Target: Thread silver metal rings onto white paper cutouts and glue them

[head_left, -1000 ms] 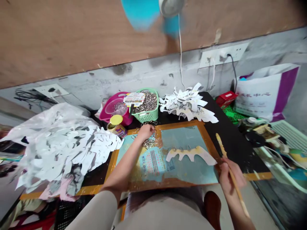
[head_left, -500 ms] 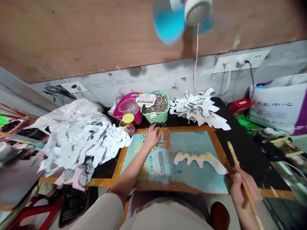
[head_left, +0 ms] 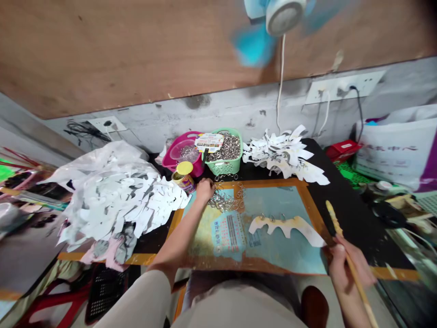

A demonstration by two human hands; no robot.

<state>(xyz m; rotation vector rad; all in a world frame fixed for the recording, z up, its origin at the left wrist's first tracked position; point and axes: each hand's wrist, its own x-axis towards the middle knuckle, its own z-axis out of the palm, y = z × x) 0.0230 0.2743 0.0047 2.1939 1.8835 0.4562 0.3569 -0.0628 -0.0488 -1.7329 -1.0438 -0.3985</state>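
My left hand [head_left: 205, 190] is at the left edge of a scatter of silvery metal rings [head_left: 225, 200], beside an open tin [head_left: 183, 180] with a yellow lid. Its fingers are curled together; anything between them is hidden. My right hand [head_left: 350, 262] grips a long wooden stick [head_left: 355, 278], its upper end coated yellowish and lumpy. Left of that hand, a white scalloped cutout strip [head_left: 290, 226] lies on a pale blue board [head_left: 273, 200]. Yellowish smears run along the strip's upper edge, where a few rings sit. Its right end nearly reaches my right fingers.
Behind the board stand a green basket [head_left: 224, 166] full of metal pieces and a pink basket [head_left: 167, 160]. White cutouts [head_left: 119, 196] heap at left; a smaller pile [head_left: 287, 157] lies back right. A blue-bladed fan [head_left: 256, 45] turns overhead, its cord hanging down the wall.
My left hand has drawn left from over the rings toward the tin, and its spread fingers have curled in. More rings are uncovered. My right hand keeps its grip on the stick.
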